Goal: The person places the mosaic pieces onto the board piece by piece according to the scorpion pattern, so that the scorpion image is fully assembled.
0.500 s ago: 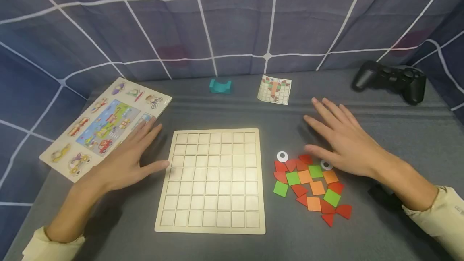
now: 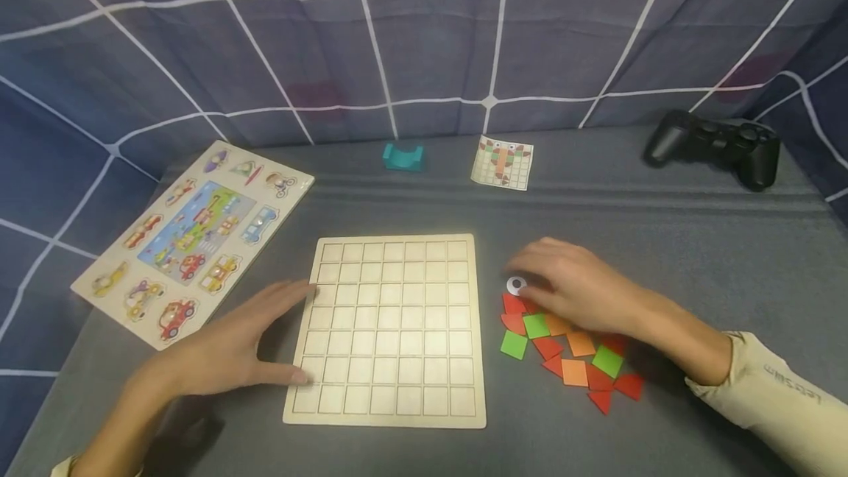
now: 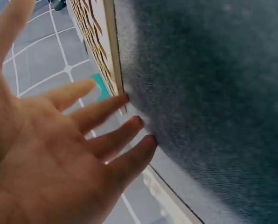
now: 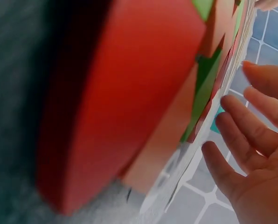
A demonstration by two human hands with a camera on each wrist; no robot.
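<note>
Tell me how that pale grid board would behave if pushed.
Being flat and broad, the grid board would probably slide rather than tip. Its straight edges suggest stiffness, and its thin, wood-like build hints at lightness.

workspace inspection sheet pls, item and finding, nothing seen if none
Surface: grey cloth, creased near the back
Job's things: wooden grid board, no pieces seen in it; loose pieces on its right; pattern card behind
Clutter: picture board at left, teal holder at back, black controller at right
Grips: left grip at the board's left edge; right grip over the pieces, no held piece seen
Cables: nothing seen
Surroundings: blue curtain with white lines
</note>
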